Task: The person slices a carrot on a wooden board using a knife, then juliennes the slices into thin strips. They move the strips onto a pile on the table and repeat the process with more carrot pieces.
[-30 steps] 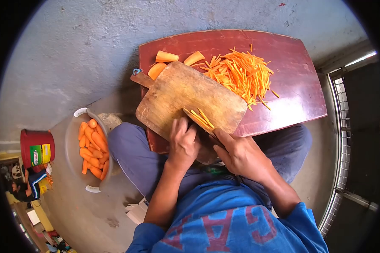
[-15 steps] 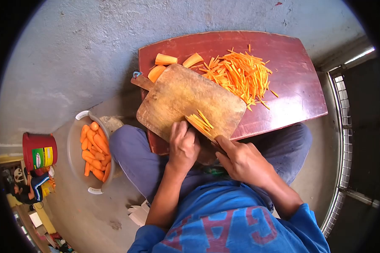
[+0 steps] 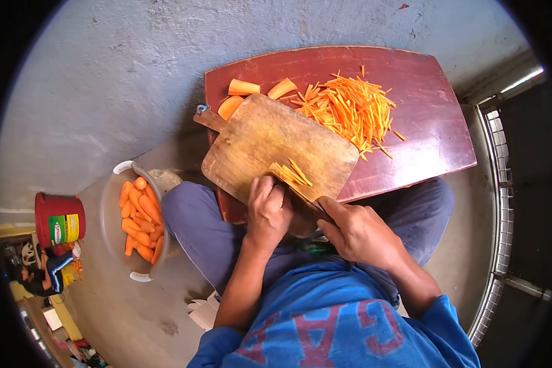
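Note:
My right hand grips the handle of a knife, whose blade lies along the near edge of a wooden cutting board. Right by the blade, my left hand is closed with fingers curled down at the board's edge; what it pinches is hidden behind the fingers and knife. Thin carrot strips lie on the board just beyond the blade. A heap of carrot strips rests on the table past the board, and thick carrot chunks sit behind the board's left end.
The dark red table stands against a blue-grey wall. On the floor at left is a basin with several peeled carrots. A red bucket stands farther left, near another person. A barred door frame is at right.
The knife handle and my right hand have shifted slightly right and down. My left hand stays at the board's near edge. The whole view has shifted a little.

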`<action>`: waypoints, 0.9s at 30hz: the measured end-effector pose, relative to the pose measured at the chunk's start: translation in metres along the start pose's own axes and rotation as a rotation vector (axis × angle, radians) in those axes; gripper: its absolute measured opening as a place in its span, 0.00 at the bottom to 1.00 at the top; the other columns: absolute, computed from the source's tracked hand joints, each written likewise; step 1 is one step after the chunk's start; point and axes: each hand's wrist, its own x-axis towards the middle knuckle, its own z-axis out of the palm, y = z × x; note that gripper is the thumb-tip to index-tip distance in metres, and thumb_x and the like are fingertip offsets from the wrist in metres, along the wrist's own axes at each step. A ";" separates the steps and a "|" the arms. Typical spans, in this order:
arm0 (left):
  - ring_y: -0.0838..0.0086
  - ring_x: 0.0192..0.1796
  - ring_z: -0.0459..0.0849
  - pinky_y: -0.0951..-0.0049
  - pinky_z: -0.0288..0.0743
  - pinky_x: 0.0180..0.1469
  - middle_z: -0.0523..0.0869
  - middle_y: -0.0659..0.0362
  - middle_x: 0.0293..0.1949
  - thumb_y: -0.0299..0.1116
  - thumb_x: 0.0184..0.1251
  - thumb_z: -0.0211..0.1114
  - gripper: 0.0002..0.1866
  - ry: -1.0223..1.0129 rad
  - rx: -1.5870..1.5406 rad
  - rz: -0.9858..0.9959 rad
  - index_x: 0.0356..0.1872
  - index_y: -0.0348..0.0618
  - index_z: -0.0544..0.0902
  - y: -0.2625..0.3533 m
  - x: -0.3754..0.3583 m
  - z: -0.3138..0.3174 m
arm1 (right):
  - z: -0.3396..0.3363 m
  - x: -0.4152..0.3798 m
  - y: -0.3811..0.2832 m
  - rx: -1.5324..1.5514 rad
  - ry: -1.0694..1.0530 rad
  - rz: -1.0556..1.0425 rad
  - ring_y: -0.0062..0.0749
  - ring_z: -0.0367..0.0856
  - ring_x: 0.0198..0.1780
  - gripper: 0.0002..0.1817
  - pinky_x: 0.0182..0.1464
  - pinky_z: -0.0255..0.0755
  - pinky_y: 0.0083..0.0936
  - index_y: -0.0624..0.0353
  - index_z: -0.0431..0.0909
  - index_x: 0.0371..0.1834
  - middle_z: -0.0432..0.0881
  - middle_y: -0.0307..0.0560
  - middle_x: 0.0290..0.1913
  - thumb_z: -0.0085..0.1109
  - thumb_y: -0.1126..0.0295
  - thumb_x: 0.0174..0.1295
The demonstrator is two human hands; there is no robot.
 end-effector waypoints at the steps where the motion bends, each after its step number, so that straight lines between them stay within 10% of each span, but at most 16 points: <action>1: 0.36 0.47 0.82 0.38 0.80 0.51 0.82 0.41 0.43 0.15 0.61 0.66 0.06 -0.017 0.024 -0.016 0.37 0.33 0.83 -0.002 -0.002 0.000 | 0.001 0.001 0.002 0.004 -0.016 0.022 0.74 0.94 0.46 0.17 0.47 0.87 0.59 0.68 0.83 0.65 0.91 0.73 0.41 0.71 0.71 0.79; 15: 0.55 0.44 0.91 0.57 0.84 0.51 0.91 0.54 0.42 0.19 0.69 0.77 0.03 0.281 -0.099 -0.253 0.40 0.36 0.92 -0.007 0.003 -0.022 | -0.004 0.010 0.028 0.225 -0.054 0.114 0.69 0.96 0.56 0.21 0.59 0.88 0.52 0.66 0.89 0.71 0.95 0.72 0.55 0.68 0.64 0.84; 20: 0.55 0.45 0.92 0.57 0.86 0.51 0.92 0.52 0.43 0.19 0.71 0.79 0.03 0.211 -0.148 -0.263 0.42 0.34 0.93 -0.002 0.002 -0.020 | -0.042 0.027 0.085 0.248 0.008 0.255 0.18 0.79 0.29 0.13 0.32 0.74 0.26 0.61 0.88 0.54 0.84 0.35 0.31 0.63 0.63 0.92; 27: 0.53 0.49 0.92 0.55 0.86 0.55 0.92 0.49 0.45 0.20 0.73 0.80 0.05 0.024 -0.215 -0.182 0.46 0.32 0.94 0.009 0.020 0.001 | -0.081 0.026 0.105 -0.063 0.289 0.149 0.46 0.90 0.40 0.20 0.48 0.85 0.43 0.66 0.88 0.72 0.93 0.62 0.45 0.71 0.68 0.83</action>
